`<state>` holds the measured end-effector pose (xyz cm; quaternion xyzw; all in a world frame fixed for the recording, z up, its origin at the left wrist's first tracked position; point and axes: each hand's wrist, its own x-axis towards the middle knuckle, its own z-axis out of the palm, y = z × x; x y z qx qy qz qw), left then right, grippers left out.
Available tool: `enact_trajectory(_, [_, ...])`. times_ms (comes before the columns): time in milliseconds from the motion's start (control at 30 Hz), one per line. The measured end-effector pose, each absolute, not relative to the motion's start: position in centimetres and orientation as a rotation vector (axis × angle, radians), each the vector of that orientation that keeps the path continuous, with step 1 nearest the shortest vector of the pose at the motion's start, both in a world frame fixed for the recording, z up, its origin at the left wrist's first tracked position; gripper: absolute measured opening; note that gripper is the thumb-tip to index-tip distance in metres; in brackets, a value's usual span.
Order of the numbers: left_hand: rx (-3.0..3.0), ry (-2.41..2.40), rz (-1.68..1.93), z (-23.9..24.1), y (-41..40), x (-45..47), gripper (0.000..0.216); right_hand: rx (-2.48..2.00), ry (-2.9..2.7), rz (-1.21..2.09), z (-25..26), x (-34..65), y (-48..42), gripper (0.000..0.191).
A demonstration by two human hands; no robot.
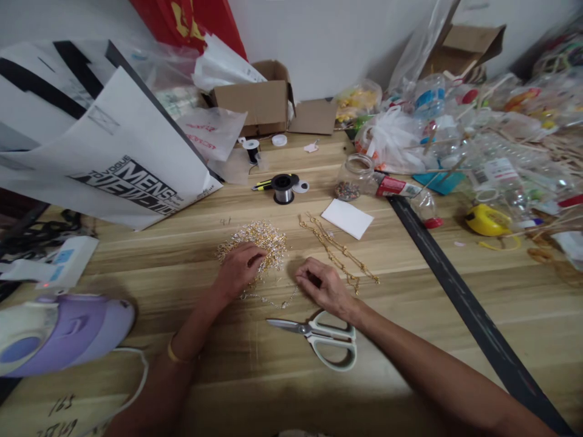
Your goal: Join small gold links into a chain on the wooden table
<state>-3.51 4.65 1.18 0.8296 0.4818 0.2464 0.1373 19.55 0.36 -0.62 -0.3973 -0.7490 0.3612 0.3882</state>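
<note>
My left hand (pixel 241 267) lies at the near edge of a pile of small gold and clear beads (pixel 262 233), thumb and fingers pinched together. What they hold, if anything, is too small to make out. Closed as well, my right hand (pixel 322 284) pinches at the right end of a thin beaded chain (pixel 277 303), which curves across the wood between both hands. Below my right hand lie scissors (pixel 314 331) with pale handles, blades pointing left. Gold chains (pixel 334 249) stretch over the table just beyond that hand.
Behind the beads are a wire spool (pixel 283 189), a yellow cutter (pixel 262 184), a white card (pixel 347 218) and a jar of beads (pixel 354 177). A white bag (pixel 113 145) and a purple iron (pixel 86 328) stand left. Plastic bottles and bags (pixel 496 158) crowd the right.
</note>
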Motion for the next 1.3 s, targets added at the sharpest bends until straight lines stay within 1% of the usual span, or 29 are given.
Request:
enact_trajectory(200, [2.373, 1.363, 0.780, 1.0, 4.7, -3.6, 0.012, -1.021, -1.887, 0.968, -0.4, 19.5, 0.3, 0.009])
enact_trajectory(367, [2.456, 1.287, 0.874, 1.8, 4.1, -2.7, 0.013, -1.014, -1.878, 0.985, -0.4, 19.6, 0.4, 0.010])
enact_trajectory(567, [2.491, 1.073, 0.798, 2.3, 2.7, -0.8, 0.017, -0.992, -1.904, 0.940, -0.5, 19.6, 0.4, 0.011])
enact_trajectory(700, [2.470, 1.041, 0.772, 2.0, 2.3, -0.3, 0.010, -0.963, -1.938, 0.922, -0.6, 19.6, 0.4, 0.012])
enact_trajectory(933, [2.442, 0.988, 0.754, 1.8, 2.4, -0.5, 0.016, -0.963, -1.952, 0.913, -0.8, 19.6, 0.4, 0.011])
enact_trajectory(1033, [2.437, 0.980, 0.728, 1.8, 2.3, -0.5, 0.017, -0.966, -1.945, 0.870, -0.8, 19.6, 0.3, 0.007])
enact_trajectory(1133, [2.453, 0.967, 0.680, 2.1, 2.1, -0.2, 0.019, -0.922, -1.964, 0.808, -0.9, 19.6, 0.2, 0.014])
enact_trajectory(1233, [2.471, 0.942, 0.664, 2.3, 1.9, 0.1, 0.019, -0.893, -1.977, 0.759, -1.1, 19.5, 0.1, 0.008])
enact_trajectory(1300, [2.469, 0.938, 0.669, 2.4, 1.9, 0.3, 0.019, -0.883, -1.988, 0.756, -1.1, 19.5, 0.2, 0.010])
